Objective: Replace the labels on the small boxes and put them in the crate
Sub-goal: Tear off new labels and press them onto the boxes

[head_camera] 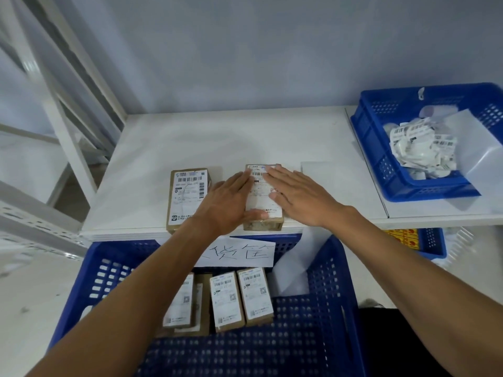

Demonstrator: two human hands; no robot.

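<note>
Just behind the crate (336, 289), the box (262, 223) sat at the edge of the tabletop (190, 137). The left hand (226, 205) and right hand (299, 197) pressed its label (258, 192) flat, grip wide, holding nothing. Uneven rubbing could have wrinkled the label or pushed the box off.

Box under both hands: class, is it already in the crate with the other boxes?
No, the box lies on the white table beyond the front crate, left hand and right hand flat on its label.

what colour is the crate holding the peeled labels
Blue, with perforated walls: the crate shows best in the head view, at right.
</note>
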